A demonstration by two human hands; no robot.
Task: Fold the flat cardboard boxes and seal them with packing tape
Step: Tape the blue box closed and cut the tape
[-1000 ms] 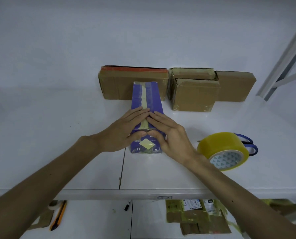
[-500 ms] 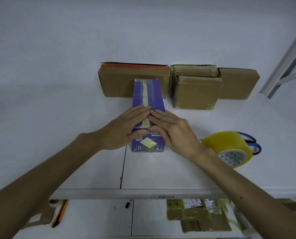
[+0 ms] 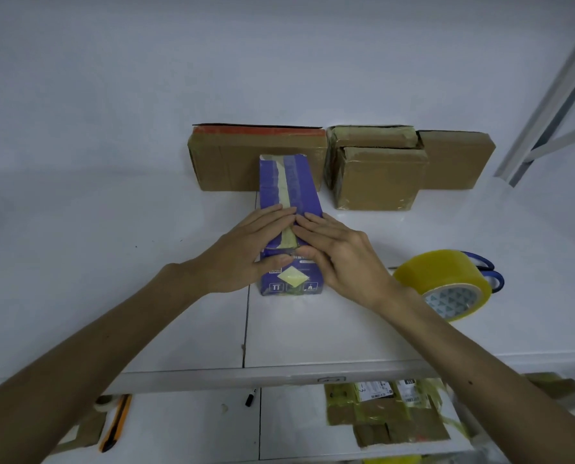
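No real change over the last second. Left hand (image 3: 246,252) and right hand (image 3: 343,259) stay flat with fingers straight, pressing the yellowish tape strip (image 3: 287,185) onto the purple box (image 3: 304,182), mid-counter (image 3: 112,262). Judgement: smoothing the seam, seal nearly done. Box is long, rectangular printed card. Glossy yellow tape roll (image 3: 446,283) sits to the right.

Looks like a packing station

White shelving (image 3: 279,375), taped boxes (image 3: 376,177), tape roll (image 3: 445,284), scissors (image 3: 490,274), box cutter (image 3: 115,426).
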